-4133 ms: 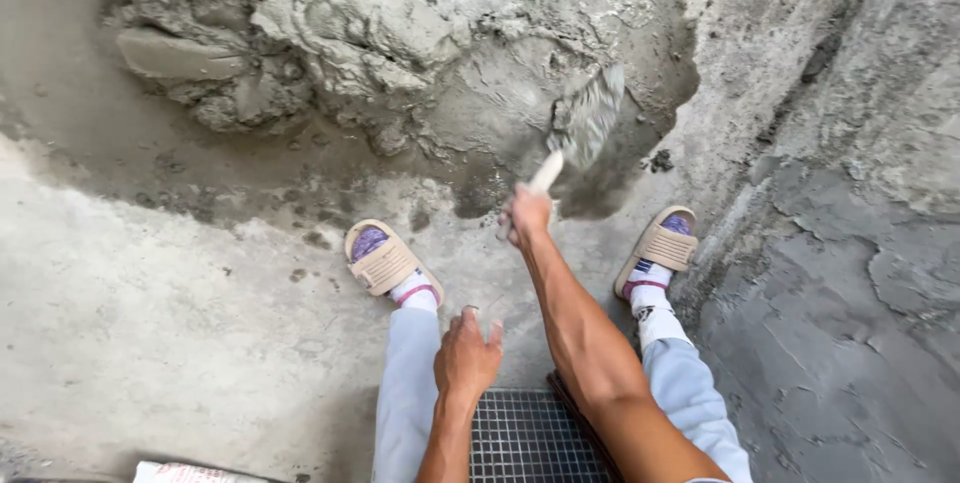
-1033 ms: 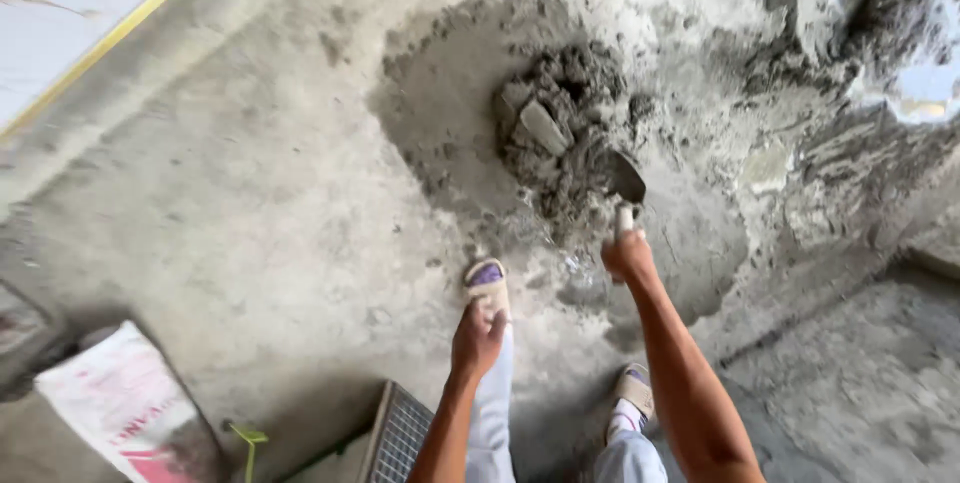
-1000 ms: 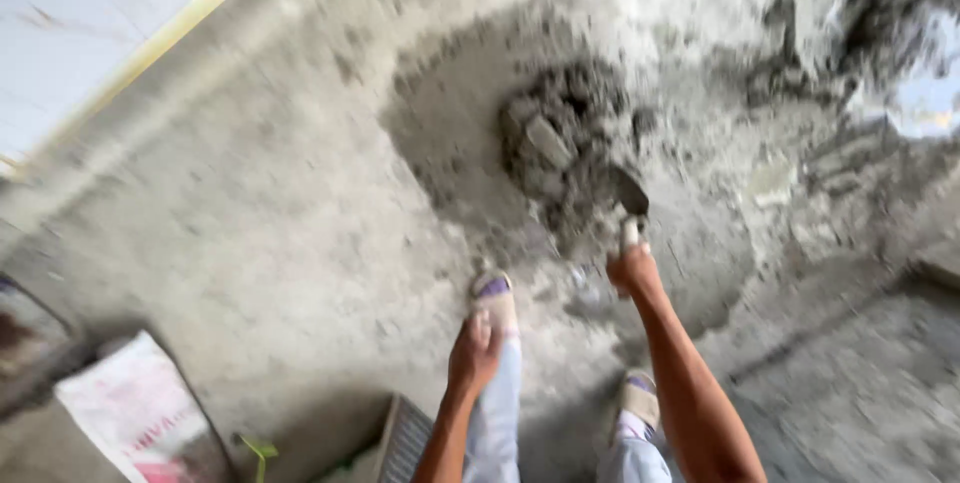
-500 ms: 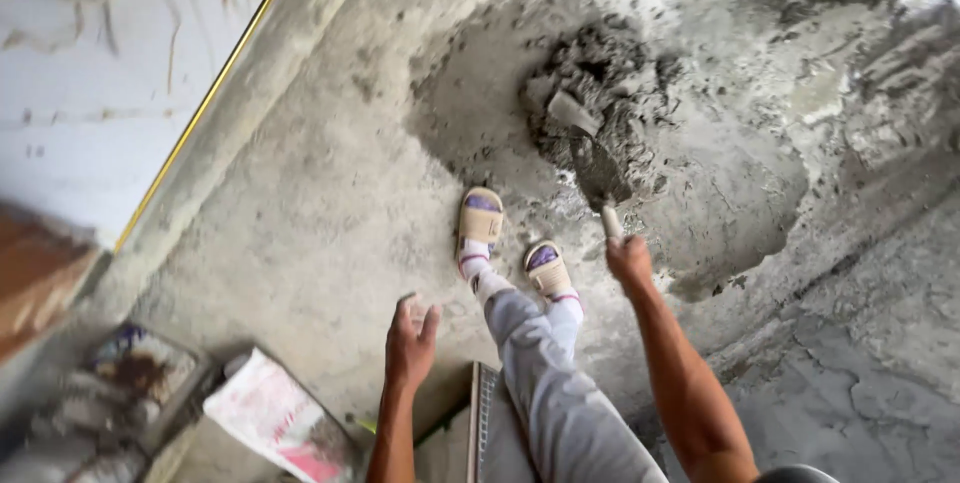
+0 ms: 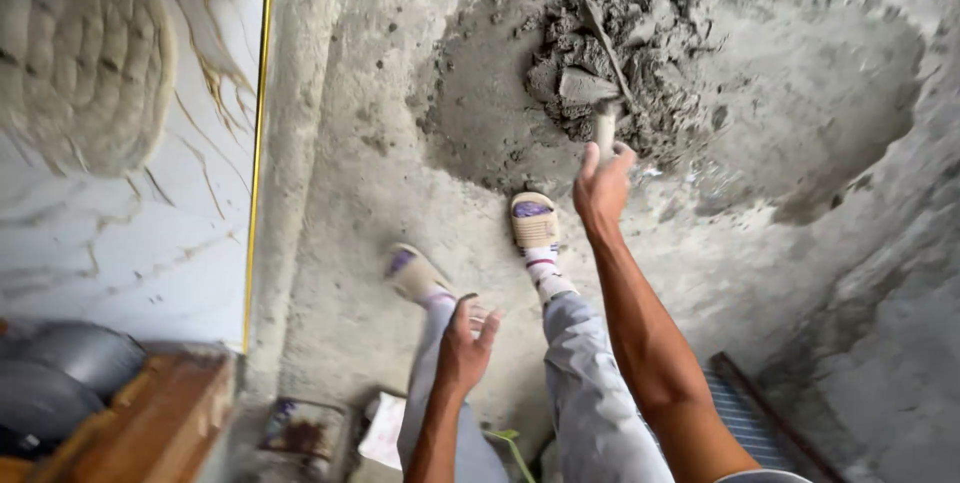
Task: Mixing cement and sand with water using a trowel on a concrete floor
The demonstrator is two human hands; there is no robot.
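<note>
Right hand grip clenched on trowel handle, blade in wet mortar pile. Left hand grip released, fingers spread, empty.

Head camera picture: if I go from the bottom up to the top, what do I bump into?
Left hand → sandal → right hand → trowel handle → heap of wet mortar.

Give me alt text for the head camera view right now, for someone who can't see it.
A person's right hand grips a trowel dug into a pile of wet grey mortar on a concrete floor. The left hand hangs free above the left knee, fingers loosely curled; both feet wear beige sandals.
</note>
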